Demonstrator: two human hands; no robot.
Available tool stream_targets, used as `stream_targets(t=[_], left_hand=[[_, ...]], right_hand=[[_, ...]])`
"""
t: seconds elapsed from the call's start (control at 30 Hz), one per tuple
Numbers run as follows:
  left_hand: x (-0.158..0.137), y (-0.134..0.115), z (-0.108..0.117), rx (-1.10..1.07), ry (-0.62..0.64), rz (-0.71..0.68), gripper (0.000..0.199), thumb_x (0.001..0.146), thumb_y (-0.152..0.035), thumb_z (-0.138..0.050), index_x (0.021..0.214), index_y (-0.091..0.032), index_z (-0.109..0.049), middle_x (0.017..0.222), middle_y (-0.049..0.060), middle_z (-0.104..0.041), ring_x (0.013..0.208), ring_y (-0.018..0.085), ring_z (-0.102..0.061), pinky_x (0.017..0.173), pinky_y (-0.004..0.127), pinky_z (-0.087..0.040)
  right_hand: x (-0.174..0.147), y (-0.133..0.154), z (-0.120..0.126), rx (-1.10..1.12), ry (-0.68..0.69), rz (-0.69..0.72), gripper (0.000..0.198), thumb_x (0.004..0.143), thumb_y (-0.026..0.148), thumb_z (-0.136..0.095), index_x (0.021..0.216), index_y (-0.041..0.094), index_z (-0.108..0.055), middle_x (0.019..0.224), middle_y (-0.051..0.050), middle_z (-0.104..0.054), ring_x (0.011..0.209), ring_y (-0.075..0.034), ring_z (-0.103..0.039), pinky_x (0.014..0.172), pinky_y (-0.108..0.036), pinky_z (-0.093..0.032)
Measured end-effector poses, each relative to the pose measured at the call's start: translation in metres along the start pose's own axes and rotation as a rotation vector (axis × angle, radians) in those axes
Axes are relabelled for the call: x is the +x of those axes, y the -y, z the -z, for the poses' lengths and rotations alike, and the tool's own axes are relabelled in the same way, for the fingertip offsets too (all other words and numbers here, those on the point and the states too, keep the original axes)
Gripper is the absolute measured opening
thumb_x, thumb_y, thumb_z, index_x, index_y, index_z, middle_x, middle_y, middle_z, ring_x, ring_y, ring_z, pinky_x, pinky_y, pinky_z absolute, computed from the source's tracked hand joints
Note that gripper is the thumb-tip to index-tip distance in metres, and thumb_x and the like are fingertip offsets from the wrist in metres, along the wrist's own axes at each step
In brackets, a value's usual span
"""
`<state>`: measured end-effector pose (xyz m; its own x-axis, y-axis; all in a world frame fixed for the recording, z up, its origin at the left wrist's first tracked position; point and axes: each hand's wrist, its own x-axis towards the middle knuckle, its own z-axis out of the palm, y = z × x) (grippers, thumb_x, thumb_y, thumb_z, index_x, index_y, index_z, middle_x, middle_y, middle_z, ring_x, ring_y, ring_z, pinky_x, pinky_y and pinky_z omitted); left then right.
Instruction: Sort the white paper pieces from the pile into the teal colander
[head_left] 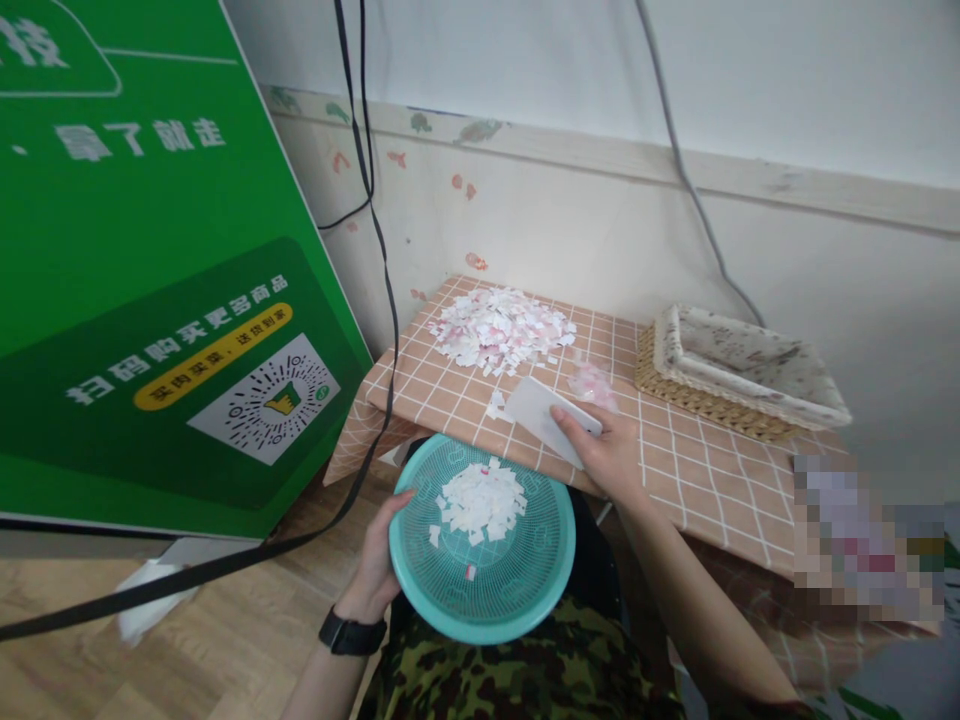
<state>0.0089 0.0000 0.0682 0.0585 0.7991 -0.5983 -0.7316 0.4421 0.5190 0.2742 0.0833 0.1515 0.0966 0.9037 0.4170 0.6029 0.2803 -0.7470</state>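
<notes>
My left hand [381,550] grips the left rim of a round turquoise plastic strainer basket [517,590], its thumb over the edge. Small white paper-like pieces [484,500] lie heaped inside, with one red-marked bit lower down. Above the table's front edge, my right hand [611,445] is closed on a flat white rectangular plate [546,418], thumb on top; its exact kind is unclear. A few white pieces [496,405] lie at the plate's left end. Behind it on the table is a large pile of white and pinkish pieces [499,330], with a smaller pinkish cluster [591,382] nearer the hand.
A brown checked cloth covers the table [697,480]. At its back right stands a cloth-lined wicker basket [750,375]. To the left rises a green printed cabinet [150,200]. A dark cable [386,280] hangs before the table's left end; a grey cable [690,180] runs down the wall.
</notes>
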Motion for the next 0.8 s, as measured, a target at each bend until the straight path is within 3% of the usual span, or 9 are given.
stream_targets(t=[0.2, 0.4, 0.67, 0.8], left_hand=[[0.0019, 0.0024, 0.0012, -0.011, 0.006, 0.008, 0.018, 0.073, -0.024, -0.063, 0.083, -0.01, -0.069, 0.077, 0.01, -0.073, 0.067, 0.023, -0.067, 0.07, 0.036, -0.053], [0.0005, 0.0013, 0.0023, -0.006, 0.016, 0.02, 0.018, 0.074, -0.025, -0.062, 0.083, -0.01, -0.069, 0.076, 0.009, -0.073, 0.067, 0.023, -0.066, 0.071, 0.036, -0.053], [0.0025, 0.0022, 0.003, -0.016, 0.025, 0.019, 0.017, 0.074, -0.023, -0.062, 0.081, -0.01, -0.069, 0.074, 0.008, -0.073, 0.063, 0.021, -0.066, 0.066, 0.034, -0.053], [0.0024, 0.0023, 0.0025, -0.011, 0.006, 0.019, 0.015, 0.073, -0.022, -0.063, 0.079, -0.01, -0.069, 0.072, 0.009, -0.072, 0.061, 0.021, -0.065, 0.064, 0.033, -0.053]], right_hand=[[0.0051, 0.0029, -0.008, 0.044, -0.038, -0.011, 0.024, 0.078, 0.041, -0.06, 0.09, 0.023, -0.072, 0.085, -0.003, -0.072, 0.074, -0.021, -0.066, 0.066, -0.032, -0.053], [0.0015, 0.0076, -0.0092, 0.08, 0.08, 0.023, 0.023, 0.079, 0.039, -0.06, 0.088, 0.022, -0.072, 0.085, -0.003, -0.072, 0.072, -0.021, -0.066, 0.062, -0.031, -0.052], [0.0046, 0.0037, -0.0016, -0.024, 0.002, 0.008, 0.028, 0.078, 0.043, -0.059, 0.088, 0.021, -0.073, 0.081, -0.005, -0.072, 0.069, -0.021, -0.066, 0.062, -0.031, -0.052], [0.0009, 0.0077, -0.0058, 0.025, 0.043, 0.039, 0.024, 0.08, 0.04, -0.058, 0.088, 0.022, -0.072, 0.083, -0.003, -0.072, 0.07, -0.019, -0.065, 0.059, -0.028, -0.05]])
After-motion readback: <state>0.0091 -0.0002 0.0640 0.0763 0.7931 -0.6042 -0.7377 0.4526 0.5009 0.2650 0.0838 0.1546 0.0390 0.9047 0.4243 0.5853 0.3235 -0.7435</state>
